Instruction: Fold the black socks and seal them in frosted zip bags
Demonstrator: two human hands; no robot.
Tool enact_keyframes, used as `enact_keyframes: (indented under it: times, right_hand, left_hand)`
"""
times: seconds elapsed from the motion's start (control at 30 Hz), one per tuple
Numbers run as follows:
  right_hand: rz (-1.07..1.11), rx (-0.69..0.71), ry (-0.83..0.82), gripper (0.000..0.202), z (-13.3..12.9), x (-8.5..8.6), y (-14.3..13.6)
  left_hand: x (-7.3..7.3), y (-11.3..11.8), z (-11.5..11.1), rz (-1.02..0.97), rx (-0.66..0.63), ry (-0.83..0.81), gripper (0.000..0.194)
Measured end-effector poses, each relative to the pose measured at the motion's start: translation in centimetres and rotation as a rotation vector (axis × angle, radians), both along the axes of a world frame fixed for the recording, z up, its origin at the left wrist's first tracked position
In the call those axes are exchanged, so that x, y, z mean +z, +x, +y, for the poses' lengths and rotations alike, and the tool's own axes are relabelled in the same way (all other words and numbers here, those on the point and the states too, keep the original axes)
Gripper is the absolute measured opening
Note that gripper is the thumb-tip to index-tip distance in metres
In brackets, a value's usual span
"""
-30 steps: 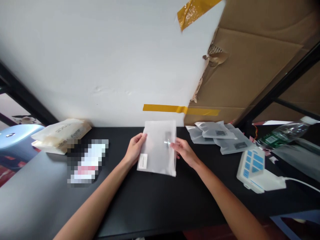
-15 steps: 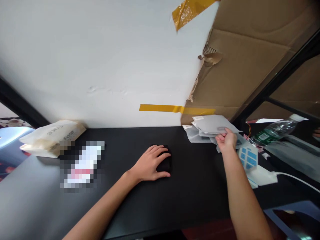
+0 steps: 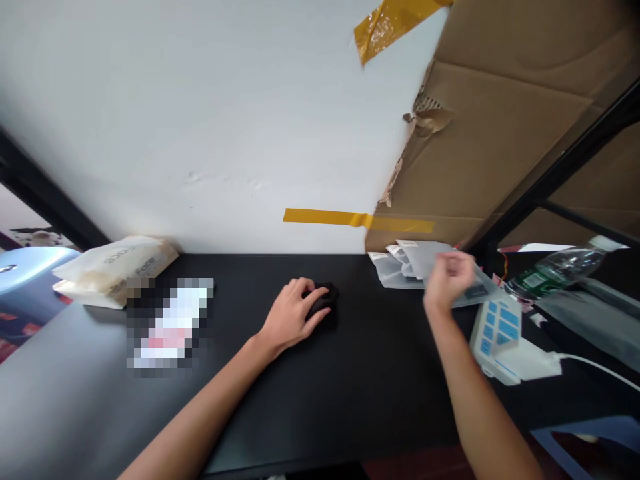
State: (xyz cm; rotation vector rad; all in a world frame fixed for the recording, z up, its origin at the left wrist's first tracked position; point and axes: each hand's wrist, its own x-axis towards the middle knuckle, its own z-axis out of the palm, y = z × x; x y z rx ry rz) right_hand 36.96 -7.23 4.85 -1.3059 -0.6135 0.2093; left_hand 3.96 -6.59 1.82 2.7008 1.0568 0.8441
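My left hand (image 3: 291, 313) is bare: no glove, no ring, no strap or band at the wrist. The forearm behind it is uncovered too, all the way down to the bottom edge of the view, with no sleeve or cuff showing anywhere along it. My right hand (image 3: 447, 279) is blurred, so I cannot make out my nails or any fine detail on it, but it shows no glove either. Its wrist carries no watch or bracelet that I can see. My right forearm is also bare to the lower edge of the view, with no fabric on it. Both arms are slim and unmarked.
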Motion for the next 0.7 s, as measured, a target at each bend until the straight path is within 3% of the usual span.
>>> enact_keyframes:
  times: [0.03,0.13,0.2,0.27,0.4,0.53,0.6,0.7]
  right_hand:
    - [-0.249,0.055,0.027,0.008,-0.2,-0.4,-2.4]
    - [-0.833,0.502,0.046,0.008,-1.4,-1.8,-9.3]
    - [-1.005,0.707,0.026,0.017,-2.5,-2.5,-12.8]
    - [-1.044,0.793,-0.013,0.031,-3.3,-3.1,-14.7]
    - [-1.009,0.811,-0.177,0.038,-2.8,-4.5,-14.6]
    - [-1.007,0.817,-0.352,0.033,-1.2,-5.4,-12.5]
    - [-0.983,0.820,-0.381,0.031,-0.9,-5.2,-11.9]
    - [-0.986,0.811,-0.414,0.032,-0.9,-4.7,-11.6]
  left_hand:
    - [0.1,-0.1,0.2,-0.017,0.074,0.002,0.038]
    - [0.1,-0.4,0.6,-0.140,0.142,-0.089,0.034]
    - [-0.1,-0.4,0.9,-0.273,0.102,-0.177,0.032]
    - [-0.3,-0.4,1.1,-0.407,0.108,-0.259,0.031]
    - [-0.9,-0.7,2.1,-0.625,0.288,-0.435,0.034]
    - [-1.6,-2.8,4.3,-0.721,0.482,-0.469,0.027]
    - [-1.6,-4.1,5.2,-0.621,0.518,-0.443,0.025]
    - [-1.0,-5.1,5.4,-0.369,0.510,-0.265,0.026]
